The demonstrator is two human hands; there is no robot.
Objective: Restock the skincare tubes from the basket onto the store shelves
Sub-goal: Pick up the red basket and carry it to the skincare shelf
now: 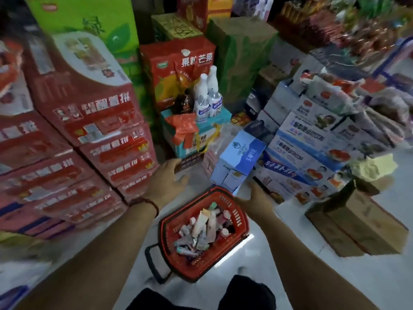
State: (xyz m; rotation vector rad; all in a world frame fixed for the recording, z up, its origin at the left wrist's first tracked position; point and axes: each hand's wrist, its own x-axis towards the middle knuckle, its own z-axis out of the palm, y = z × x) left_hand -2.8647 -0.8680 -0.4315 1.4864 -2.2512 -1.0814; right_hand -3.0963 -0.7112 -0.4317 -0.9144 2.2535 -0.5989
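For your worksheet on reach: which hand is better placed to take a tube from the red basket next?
Probably the right hand: it hangs open right beside the basket's far rim, near the tubes. The left hand sits farther away.

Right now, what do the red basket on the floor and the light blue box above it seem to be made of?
The red basket looks like moulded plastic: slotted walls, even colour, slight sheen, and a black handle. The light blue box looks like printed cardboard: flat faces, sharp folded edges, matte print. Blur leaves the finish uncertain.
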